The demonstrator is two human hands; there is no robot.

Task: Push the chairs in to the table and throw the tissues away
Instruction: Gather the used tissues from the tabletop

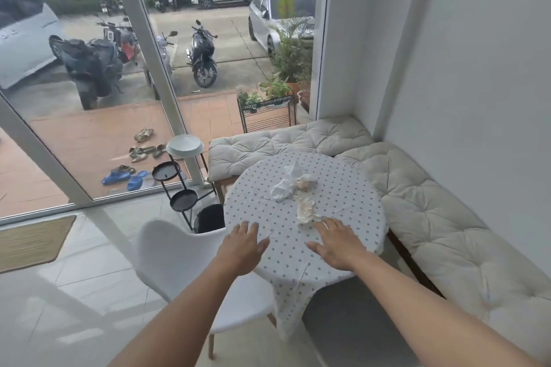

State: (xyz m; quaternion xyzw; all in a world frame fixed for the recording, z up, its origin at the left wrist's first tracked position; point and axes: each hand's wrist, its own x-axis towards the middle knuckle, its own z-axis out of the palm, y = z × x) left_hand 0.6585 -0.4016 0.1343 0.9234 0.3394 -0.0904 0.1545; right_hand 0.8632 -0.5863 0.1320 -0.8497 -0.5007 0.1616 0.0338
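A round table [343, 197] carries a dotted white cloth. Crumpled tissues lie on it: a white bunch [286, 186] near the middle and a stained one [307, 211] closer to me. My right hand [335, 244] hovers open over the cloth, its fingertips at the stained tissue's near end. My left hand [243, 247] is open above the table's left edge, holding nothing. A white shell chair [176, 262] stands at the table's left side, its seat partly under the hanging cloth. A black bin [210, 217] sits on the floor behind the chair.
Cushioned benches [432, 217] run along the wall behind and to the right of the table. A black tiered stand [179, 188] with a white dish stands by the glass wall [89, 98]. A woven mat [32, 241] lies on the tiled floor at left.
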